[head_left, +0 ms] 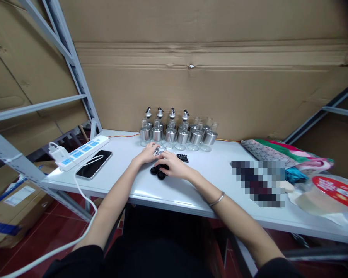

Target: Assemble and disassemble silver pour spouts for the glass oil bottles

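Note:
My left hand [149,153] rests on the white table with its fingers bent at a small pile of silver parts [164,148]. What its fingertips hold, if anything, is hidden. Just to the right, my right hand [173,164] arches over several round black caps [161,175], fingers apart and pointing at the silver pile. Part of the caps is covered by that hand. A short row of small black pieces [182,157] lies past its knuckles. Behind both hands stand glass bottles with metal sleeves [170,135]; several at the back left carry silver pourer tops [172,113].
To the left lie a phone [94,165] and a white power strip [85,151] with a cable hanging over the edge. On the right are a colourful bag [290,154], a blurred item and a tub with a red lid [338,193]. Cardboard [208,88] walls the back.

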Motion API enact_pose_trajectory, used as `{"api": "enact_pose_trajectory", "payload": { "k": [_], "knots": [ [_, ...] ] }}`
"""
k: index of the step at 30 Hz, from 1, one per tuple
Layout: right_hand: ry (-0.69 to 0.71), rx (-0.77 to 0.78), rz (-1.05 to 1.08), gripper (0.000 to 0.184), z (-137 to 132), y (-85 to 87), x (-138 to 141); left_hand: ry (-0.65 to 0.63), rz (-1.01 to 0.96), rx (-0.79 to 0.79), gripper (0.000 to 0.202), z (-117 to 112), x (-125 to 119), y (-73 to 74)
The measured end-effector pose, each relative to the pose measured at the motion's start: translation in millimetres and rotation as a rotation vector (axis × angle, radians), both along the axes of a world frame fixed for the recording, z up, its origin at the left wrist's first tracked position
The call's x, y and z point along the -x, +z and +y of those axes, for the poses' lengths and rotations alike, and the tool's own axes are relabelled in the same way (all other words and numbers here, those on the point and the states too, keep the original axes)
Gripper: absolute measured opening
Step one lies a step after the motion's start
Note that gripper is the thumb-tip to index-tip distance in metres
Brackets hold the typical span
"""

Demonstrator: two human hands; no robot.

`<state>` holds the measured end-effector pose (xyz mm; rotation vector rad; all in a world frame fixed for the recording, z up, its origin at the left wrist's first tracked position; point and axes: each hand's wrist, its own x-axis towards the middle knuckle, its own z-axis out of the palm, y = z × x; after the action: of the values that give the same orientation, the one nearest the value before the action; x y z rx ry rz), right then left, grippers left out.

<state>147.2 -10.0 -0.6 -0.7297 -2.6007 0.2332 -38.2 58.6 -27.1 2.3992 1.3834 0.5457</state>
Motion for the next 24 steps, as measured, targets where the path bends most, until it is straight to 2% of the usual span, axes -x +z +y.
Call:
{"api": "enact_pose_trajectory", "payload": {
  "k": [7,12,16,21,24],
  "knots": [
    [-0.127,0.031,-0.006,0.023,7,-1.2,-6,-0.007,-0.005,0.0,0.054,2,0,-1.5],
    [-0.148,0.06,-0.02,0.021,4,1.5,-7,-0.01,-0.009,-0.006,0.052,2,0,-2.4],
    [-0.123,0.063,0.027,0.023,2,2.7,-7,-0.017,-0.014,-0.011,0.048,2,0,-2.2],
    [0.013,0.068,0.098,0.034,-1,3.5,-12,-0.018,-0.013,-0.012,0.05,2,0,-2.1],
    [0.039,0.082,0.115,0.033,-2,4.6,-15,-0.015,-0.014,-0.014,0.049,2,0,-2.1]
  ]
}}
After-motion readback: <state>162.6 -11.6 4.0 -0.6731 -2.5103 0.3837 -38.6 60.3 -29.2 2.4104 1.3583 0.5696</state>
